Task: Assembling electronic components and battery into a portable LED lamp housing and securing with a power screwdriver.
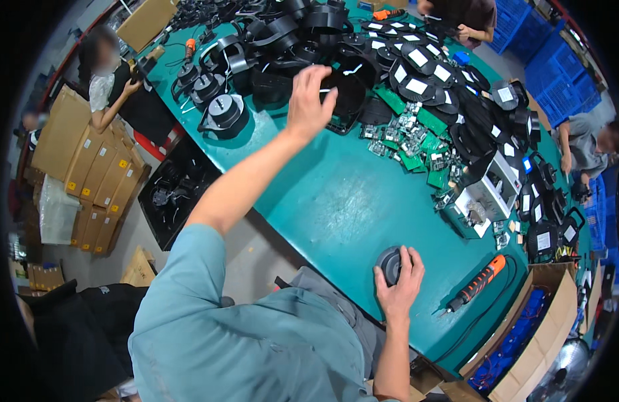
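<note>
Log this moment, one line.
left hand: open, near black parts | right hand: holding dark disc | screwdriver: lying on green table

We see tan cardboard boxes (98, 174) stacked at far left, blue slatted plastic crates (557, 67) at upper right, and an open brown cardboard carton (552, 338) holding blue packs (514, 342).

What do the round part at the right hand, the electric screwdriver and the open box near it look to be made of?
Round part: probably plastic, satin; dark, even surface with soft sheen.
Electric screwdriver: likely a plastic body, smooth orange and black.
Open box: cardboard, matte; plain brown, folded-sheet sides.
</note>
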Tool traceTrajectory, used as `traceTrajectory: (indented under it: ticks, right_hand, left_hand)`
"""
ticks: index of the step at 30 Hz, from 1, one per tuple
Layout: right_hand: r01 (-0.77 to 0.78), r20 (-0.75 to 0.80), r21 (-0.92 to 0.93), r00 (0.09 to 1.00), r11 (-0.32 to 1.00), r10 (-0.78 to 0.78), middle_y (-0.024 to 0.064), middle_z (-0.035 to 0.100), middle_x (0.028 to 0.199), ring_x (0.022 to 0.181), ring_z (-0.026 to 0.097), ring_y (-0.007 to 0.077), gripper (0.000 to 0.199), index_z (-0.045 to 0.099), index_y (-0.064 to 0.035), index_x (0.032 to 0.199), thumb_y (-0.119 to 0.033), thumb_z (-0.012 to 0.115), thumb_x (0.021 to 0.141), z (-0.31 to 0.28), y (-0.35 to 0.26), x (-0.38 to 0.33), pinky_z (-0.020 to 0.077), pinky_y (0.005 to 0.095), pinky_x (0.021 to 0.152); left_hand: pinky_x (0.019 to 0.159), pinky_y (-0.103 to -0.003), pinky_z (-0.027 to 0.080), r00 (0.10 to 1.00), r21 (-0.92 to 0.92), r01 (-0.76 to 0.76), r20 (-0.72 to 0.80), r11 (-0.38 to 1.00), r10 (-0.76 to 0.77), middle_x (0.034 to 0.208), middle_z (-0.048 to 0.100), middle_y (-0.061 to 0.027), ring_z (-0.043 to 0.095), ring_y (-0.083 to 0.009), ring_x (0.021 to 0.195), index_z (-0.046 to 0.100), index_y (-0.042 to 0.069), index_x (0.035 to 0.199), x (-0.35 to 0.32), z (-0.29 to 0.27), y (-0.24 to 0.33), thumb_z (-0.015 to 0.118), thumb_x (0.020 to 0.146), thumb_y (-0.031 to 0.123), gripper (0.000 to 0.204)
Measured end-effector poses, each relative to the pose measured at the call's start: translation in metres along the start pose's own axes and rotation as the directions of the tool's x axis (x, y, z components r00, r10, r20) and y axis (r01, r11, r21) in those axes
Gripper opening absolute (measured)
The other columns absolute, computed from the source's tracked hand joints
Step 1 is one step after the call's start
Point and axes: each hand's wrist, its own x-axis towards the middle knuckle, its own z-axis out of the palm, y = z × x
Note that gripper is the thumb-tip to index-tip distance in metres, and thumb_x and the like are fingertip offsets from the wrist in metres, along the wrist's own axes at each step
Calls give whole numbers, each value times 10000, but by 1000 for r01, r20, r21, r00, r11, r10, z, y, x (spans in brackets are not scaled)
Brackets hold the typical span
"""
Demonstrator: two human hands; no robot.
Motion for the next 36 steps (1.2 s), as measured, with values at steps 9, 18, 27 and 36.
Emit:
traceTrajectory:
  ticks: [9, 18, 27, 36]
  right_hand:
    - [-232, -75, 688, 920, 688, 385, 184, 657, 1392, 1297, 625, 282, 477, 586, 55, 1463, -195, 617, 1058, 4, 39, -8, 476, 433, 1140]
    - [-161, -93, 805, 916, 571, 389, 185, 664, 1389, 1302, 630, 258, 424, 590, 39, 1468, -224, 561, 1137, 9, 64, -18, 492, 421, 1129]
    - [-118, -127, 758, 938, 642, 323, 177, 648, 1413, 1282, 630, 246, 470, 551, 17, 1521, -239, 583, 1128, -21, 12, 10, 496, 406, 1125]
    - [-394, 290, 698, 919, 598, 268, 98, 595, 1393, 807, 596, 62, 710, 469, -23, 1575, -203, 778, 961, -103, -53, 50, 515, 255, 689]
  left_hand:
    - [931, -561, 595, 814, 399, 343, 325, 850, -481, 1075, 765, -243, 742, -463, 1021, 753, 202, 1240, 39, 43, -54, 660, 958, 175, 298]
    - [903, -524, 613, 777, 432, 53, 549, 900, -309, 1051, 786, -194, 761, -401, 1011, 793, 178, 1200, 46, -14, -13, 696, 879, 107, 343]
    - [772, -473, 608, 300, -212, -620, 826, 755, 478, 1050, 779, -92, 759, -340, 968, 757, 238, 1226, 44, -68, 128, 651, 868, 136, 387]
    - [758, -430, 620, 140, -652, -622, 452, 434, 881, 1031, 780, -25, 754, -275, 931, 693, 206, 1174, 12, -48, 267, 640, 899, 169, 282]
